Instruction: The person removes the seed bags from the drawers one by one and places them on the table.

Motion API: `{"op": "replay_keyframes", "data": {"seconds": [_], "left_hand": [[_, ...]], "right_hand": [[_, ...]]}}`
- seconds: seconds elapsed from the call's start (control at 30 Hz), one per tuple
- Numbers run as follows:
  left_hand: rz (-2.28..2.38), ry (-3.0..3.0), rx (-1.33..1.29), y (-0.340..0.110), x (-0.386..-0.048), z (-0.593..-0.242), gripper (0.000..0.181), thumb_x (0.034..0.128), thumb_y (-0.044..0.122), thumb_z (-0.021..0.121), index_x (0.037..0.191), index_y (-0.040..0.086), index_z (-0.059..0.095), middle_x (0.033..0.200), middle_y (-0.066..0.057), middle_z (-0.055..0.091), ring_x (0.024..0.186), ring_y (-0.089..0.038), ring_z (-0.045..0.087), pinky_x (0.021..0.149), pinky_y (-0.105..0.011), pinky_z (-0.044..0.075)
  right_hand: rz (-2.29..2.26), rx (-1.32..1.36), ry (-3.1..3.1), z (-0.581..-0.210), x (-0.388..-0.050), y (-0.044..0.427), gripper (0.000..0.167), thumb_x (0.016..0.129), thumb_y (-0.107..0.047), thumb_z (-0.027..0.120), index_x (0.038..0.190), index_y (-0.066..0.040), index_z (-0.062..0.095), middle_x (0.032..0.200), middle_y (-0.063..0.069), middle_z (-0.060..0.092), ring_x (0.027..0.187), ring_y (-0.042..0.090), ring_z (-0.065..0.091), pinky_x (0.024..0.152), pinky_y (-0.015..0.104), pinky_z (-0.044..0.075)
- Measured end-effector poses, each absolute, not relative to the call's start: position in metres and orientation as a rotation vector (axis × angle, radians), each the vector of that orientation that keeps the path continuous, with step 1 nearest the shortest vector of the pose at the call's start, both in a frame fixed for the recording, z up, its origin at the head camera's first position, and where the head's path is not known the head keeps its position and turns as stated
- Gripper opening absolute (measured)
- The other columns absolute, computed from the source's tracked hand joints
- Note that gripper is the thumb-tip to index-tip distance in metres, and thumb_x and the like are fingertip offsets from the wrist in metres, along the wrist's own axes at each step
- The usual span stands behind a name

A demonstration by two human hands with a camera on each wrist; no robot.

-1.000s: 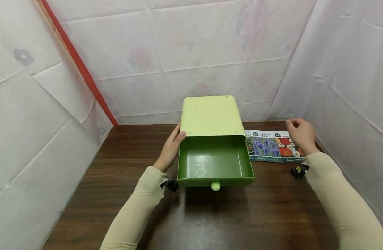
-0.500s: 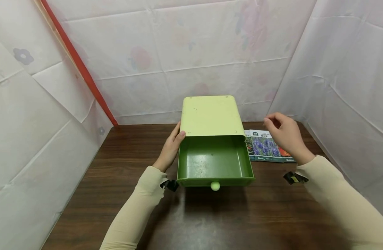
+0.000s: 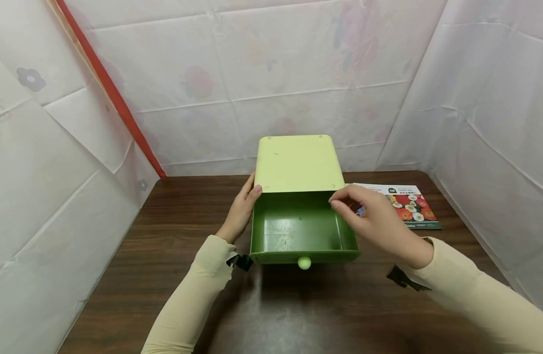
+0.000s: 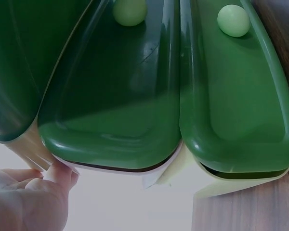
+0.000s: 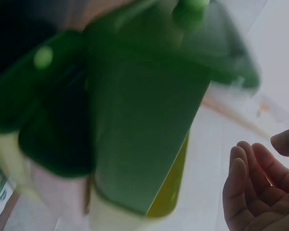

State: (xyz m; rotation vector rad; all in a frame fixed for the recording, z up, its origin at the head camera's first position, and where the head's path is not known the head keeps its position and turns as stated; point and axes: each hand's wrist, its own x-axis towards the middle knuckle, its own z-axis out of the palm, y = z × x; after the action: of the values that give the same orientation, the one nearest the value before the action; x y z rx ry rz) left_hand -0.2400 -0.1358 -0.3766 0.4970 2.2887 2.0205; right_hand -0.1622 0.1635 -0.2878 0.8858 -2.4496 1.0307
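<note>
A pale yellow-green drawer cabinet (image 3: 299, 164) stands at the table's middle. Its top drawer (image 3: 276, 257) is pulled out, with nothing seen inside. My left hand (image 3: 239, 212) rests against the cabinet's left side, thumb at the upper front corner, fingers along the wall. Two lower drawers stay pushed in, as the left wrist view shows with the middle drawer (image 4: 111, 101) and the bottom drawer (image 4: 243, 96). My right hand (image 3: 379, 221) hovers over the open drawer's right edge. Its fingers are loosely bent with a gap to the thumb, and nothing shows between them in the right wrist view.
Flower-picture packets (image 3: 410, 209) lie on the dark wooden table (image 3: 174, 260) right of the cabinet, partly covered by my right hand. White patterned sheeting (image 3: 236, 88) encloses the back and sides. A red strip (image 3: 114, 93) runs up the back left corner.
My right hand has swept left from above the packets to the drawer's right edge, uncovering the red-flower packet. My left hand and the cabinet have stayed in place.
</note>
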Motion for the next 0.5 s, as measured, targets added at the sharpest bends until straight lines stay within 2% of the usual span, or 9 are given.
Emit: {"op": "replay_keyframes", "data": {"seconds": [0.17, 0.5], "left_hand": [[2.036, 2.283, 0.498, -0.135, -0.241, -0.378, 0.060, 0.1038, 0.046, 0.041, 0.156, 0.037, 0.013, 0.163, 0.015, 0.011, 0.152, -0.011, 0.011, 0.122, -0.048, 0.020], [2.043, 2.275, 0.521, -0.135, -0.242, -0.378, 0.060, 0.1038, 0.047, 0.040, 0.156, 0.037, 0.012, 0.163, 0.014, 0.011, 0.152, -0.011, 0.011, 0.121, -0.048, 0.021]], "right_hand": [[1.099, 1.082, -2.412, -0.289, -0.146, 0.153, 0.014, 0.095, -0.008, 0.063, 0.101, -0.020, 0.068, 0.091, -0.009, 0.065, 0.071, 0.000, 0.053, 0.060, 0.021, 0.047], [1.145, 1.298, -2.362, -0.293, -0.125, 0.144, 0.016, 0.094, -0.005, 0.064, 0.098, -0.020, 0.068, 0.086, -0.008, 0.069, 0.072, -0.002, 0.058, 0.062, 0.017, 0.050]]}}
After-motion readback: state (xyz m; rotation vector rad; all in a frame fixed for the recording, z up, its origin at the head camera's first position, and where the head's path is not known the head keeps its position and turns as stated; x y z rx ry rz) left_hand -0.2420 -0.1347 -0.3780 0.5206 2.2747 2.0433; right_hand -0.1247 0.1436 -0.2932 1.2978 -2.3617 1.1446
